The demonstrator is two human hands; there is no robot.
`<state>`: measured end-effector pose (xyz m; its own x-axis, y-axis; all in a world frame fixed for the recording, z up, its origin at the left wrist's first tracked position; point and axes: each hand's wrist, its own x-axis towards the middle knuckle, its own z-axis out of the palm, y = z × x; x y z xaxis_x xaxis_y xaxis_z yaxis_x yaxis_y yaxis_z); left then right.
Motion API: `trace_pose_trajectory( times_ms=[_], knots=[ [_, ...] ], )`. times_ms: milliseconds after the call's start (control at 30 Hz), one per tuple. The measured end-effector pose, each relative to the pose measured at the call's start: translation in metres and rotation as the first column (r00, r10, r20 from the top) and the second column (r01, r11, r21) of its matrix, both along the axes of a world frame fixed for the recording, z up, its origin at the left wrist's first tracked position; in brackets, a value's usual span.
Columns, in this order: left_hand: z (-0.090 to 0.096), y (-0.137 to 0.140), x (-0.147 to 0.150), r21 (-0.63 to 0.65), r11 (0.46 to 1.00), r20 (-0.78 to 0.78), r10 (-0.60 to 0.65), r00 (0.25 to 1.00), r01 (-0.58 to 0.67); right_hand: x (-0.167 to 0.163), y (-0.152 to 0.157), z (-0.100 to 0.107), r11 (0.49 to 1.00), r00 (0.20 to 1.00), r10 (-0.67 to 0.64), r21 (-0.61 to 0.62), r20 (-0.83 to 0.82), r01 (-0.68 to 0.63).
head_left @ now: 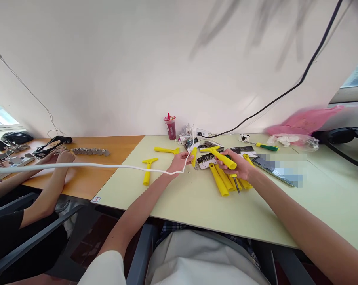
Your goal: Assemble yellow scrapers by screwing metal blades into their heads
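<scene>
My left hand (181, 162) is closed, its fingertips pinching a small flat yellow plastic piece (194, 157). Facing it, my right hand (240, 165) grips a yellow T-shaped scraper (226, 160), its head pointing to the left. A screwdriver (237, 186) also sits in my right hand, its metal shaft pointing down; the fingers hide most of its handle. Beneath that hand lie several yellow handles (219, 181) side by side. Two more yellow T-shaped scrapers lie left of my left hand: one upright scraper (147, 174) and one sideways scraper (166, 150).
Black-and-white printed cards (205, 160) lie between my hands. Behind them stands a red drink cup (171, 128). A phone (275, 171) and a green-yellow screwdriver (266, 147) are at right. A white cable (107, 165) crosses the view. Another person's hands (64, 156) work at the left table.
</scene>
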<state>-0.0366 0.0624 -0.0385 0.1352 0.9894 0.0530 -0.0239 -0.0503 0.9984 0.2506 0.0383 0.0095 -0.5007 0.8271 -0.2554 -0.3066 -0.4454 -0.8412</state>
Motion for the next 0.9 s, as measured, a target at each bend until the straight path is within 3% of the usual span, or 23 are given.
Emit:
trace_pose_trajectory(
  times_ms=[100,300,433,633,800,900],
  knots=[
    [-0.001,-0.007,0.011,-0.142,0.981,0.249,-0.096,0.964,0.134,-0.009,-0.006,-0.002,0.999,0.998,-0.051,0.002,0.035,0.051],
    [0.006,-0.02,0.02,-0.196,0.954,0.253,-0.174,0.952,0.226,-0.017,-0.016,-0.003,0.996,0.99,0.032,0.08,0.138,-0.044],
    [0.012,-0.025,0.022,-0.254,0.951,0.279,-0.1,0.955,0.174,-0.016,-0.018,0.001,0.981,0.966,0.11,0.133,0.235,-0.144],
    [0.019,-0.024,0.017,-0.19,0.962,0.428,-0.097,0.899,0.194,-0.012,-0.013,-0.005,0.972,0.952,0.123,0.16,0.279,-0.172],
    [0.025,-0.021,0.015,-0.261,0.964,0.486,0.095,0.869,0.04,-0.009,-0.005,-0.016,0.966,0.952,0.128,0.182,0.278,-0.183],
    [0.027,-0.022,0.014,-0.242,0.97,0.482,0.105,0.87,0.017,-0.008,-0.003,-0.019,0.963,0.949,0.144,0.183,0.28,-0.2]
  ],
)
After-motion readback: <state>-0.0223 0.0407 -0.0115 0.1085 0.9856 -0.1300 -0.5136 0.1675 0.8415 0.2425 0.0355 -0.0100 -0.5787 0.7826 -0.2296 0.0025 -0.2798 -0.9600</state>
